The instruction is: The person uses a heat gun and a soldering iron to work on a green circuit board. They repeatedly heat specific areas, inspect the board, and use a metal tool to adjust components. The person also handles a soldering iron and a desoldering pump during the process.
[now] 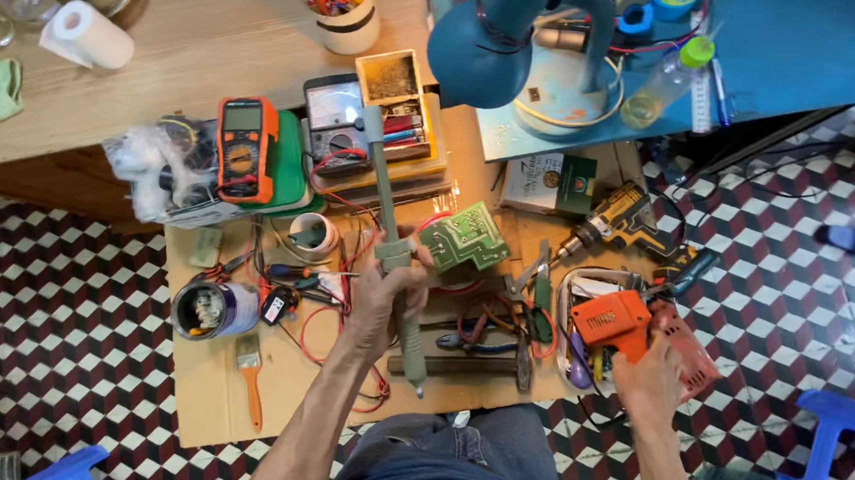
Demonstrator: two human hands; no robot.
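Work looks barely begun: the left hand (380, 302), at the cardboard's (206, 395) middle, is closed around a grey-green tool (393, 258) and pinches a green board (464, 238). At its right edge, the right hand (647, 378) grips an orange drill (614, 321) above a tray (565, 310), nothing yet joined or opened.

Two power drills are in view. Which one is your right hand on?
The right hand grips the orange-red drill, nearest the lap. The yellow-and-black drill lies untouched on the cardboard, farther away beside the green box.
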